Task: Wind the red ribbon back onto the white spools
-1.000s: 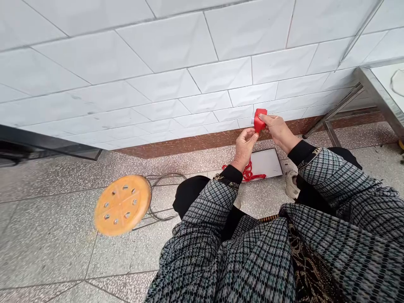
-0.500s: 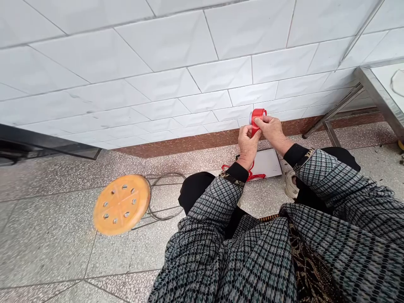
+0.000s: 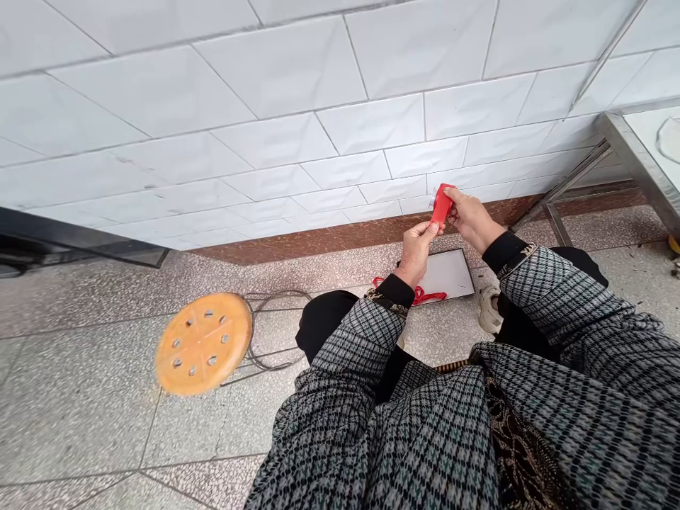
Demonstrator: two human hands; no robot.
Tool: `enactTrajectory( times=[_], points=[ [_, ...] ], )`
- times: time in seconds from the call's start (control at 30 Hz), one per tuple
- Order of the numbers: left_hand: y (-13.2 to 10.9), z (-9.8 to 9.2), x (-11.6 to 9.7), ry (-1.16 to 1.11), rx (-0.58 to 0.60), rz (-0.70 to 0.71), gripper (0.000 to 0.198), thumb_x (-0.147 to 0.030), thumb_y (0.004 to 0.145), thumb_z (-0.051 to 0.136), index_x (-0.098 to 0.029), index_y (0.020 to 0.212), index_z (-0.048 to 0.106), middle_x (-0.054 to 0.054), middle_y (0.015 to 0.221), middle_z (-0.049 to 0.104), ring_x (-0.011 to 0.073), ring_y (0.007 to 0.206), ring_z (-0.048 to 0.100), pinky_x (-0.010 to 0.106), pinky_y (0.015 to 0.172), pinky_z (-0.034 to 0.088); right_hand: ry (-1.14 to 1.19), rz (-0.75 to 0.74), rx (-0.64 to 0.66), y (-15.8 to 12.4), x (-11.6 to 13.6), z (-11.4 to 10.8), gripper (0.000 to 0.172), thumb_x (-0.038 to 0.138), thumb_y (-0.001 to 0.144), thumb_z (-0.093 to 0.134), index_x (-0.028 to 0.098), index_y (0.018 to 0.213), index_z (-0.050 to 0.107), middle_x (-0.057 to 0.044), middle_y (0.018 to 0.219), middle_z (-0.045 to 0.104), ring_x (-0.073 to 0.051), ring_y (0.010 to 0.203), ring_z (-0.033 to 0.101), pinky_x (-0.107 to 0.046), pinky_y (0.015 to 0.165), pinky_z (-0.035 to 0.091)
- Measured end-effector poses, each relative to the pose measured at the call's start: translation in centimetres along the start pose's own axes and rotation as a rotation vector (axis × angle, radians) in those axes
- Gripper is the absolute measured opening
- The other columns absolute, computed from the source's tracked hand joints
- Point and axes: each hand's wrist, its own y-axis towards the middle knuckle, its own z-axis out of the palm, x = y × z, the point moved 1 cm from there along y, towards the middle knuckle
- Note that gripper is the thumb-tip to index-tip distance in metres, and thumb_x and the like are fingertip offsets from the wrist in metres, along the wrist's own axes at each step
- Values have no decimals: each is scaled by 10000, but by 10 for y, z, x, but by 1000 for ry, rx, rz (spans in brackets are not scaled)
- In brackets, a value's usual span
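A roll of red ribbon [image 3: 442, 204] is held up in front of the white tiled wall. My right hand [image 3: 472, 219] grips the roll from the right, fingers closed on it. My left hand [image 3: 416, 249] pinches the loose red end just below the roll. Below my hands, a white board [image 3: 451, 273] lies on the floor with a heap of loose red ribbon [image 3: 425, 294] on its left edge. Checked sleeves cover both my arms.
An orange round stool [image 3: 203, 342] with holes in its seat stands on the floor at the left, on a wire frame. A metal table [image 3: 637, 152] and its legs are at the far right. A dark ledge [image 3: 79, 244] runs along the left wall.
My hands came together on the roll half a second ago and have drawn slightly apart again. The roll has turned and shifted a little to the right.
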Motion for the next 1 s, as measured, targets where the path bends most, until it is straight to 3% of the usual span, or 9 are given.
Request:
enactTrajectory(
  times=[0.1, 0.3, 0.37, 0.5, 0.6, 0.7, 0.77, 0.9, 1.0],
  points=[
    [-2, -5, 1, 96, 5, 104, 356, -491, 842, 815, -197, 652, 752, 53, 871, 701, 209, 938, 652, 356, 926, 505, 31, 53, -2, 4, 1, -3, 196, 247, 982, 667, 199, 796, 629, 40, 606, 612, -84, 488, 452, -193, 477, 374],
    [2, -10, 13, 30, -105, 50, 242, -410, 819, 851, -198, 857, 742, -12, 745, 641, 147, 731, 560, 307, 790, 482, 22, 68, 4, 5, -1, -1, 205, 301, 975, 694, 210, 815, 603, 47, 578, 611, -84, 475, 468, -190, 478, 395],
    [3, -10, 14, 57, -81, 62, 238, -390, 807, 851, -197, 815, 712, -3, 779, 641, 150, 754, 561, 305, 798, 473, 3, 51, 27, 3, 0, -1, 217, 333, 979, 694, 212, 824, 601, 43, 578, 610, -90, 476, 475, -197, 472, 397],
    [7, -14, 5, 257, -68, 230, 185, -310, 772, 842, -210, 706, 701, 37, 888, 659, 197, 885, 593, 343, 867, 478, -25, 19, 46, 0, 2, -1, 247, 357, 967, 714, 214, 810, 589, 38, 565, 592, -103, 487, 498, -209, 484, 426],
    [10, -16, -2, 457, 32, 275, 322, -335, 770, 840, -217, 565, 621, 27, 760, 612, 208, 845, 564, 360, 859, 470, -18, 20, 46, -2, 2, -1, 226, 319, 958, 727, 202, 810, 602, 17, 616, 629, -106, 527, 541, -207, 511, 450],
    [8, -14, -4, 479, 271, 113, 493, -537, 819, 796, -207, 526, 577, 0, 626, 528, 168, 681, 488, 335, 709, 428, -19, 18, 12, -2, 2, -1, 237, 277, 952, 726, 199, 773, 590, 25, 613, 599, -98, 517, 515, -206, 492, 425],
    [4, -12, -2, 370, 361, -50, 550, -673, 798, 774, -192, 579, 618, -8, 611, 516, 139, 615, 440, 314, 635, 376, -14, 14, 2, -1, 3, -2, 237, 268, 950, 722, 199, 766, 589, 23, 619, 603, -99, 520, 515, -208, 482, 415],
    [-5, -8, 2, 118, 307, -197, 623, -770, 656, 838, -183, 635, 632, -16, 625, 498, 113, 613, 405, 291, 628, 349, 65, 24, 0, 5, 4, -7, 169, 257, 971, 668, 196, 821, 619, 2, 678, 675, -104, 558, 563, -199, 504, 449],
    [-7, -9, 1, 60, 271, -205, 645, -765, 596, 879, -184, 617, 599, -28, 617, 464, 101, 608, 370, 279, 614, 324, 89, 67, 33, 9, 5, -12, 181, 275, 974, 651, 205, 817, 596, 30, 621, 621, -85, 485, 467, -186, 462, 401]
  ],
)
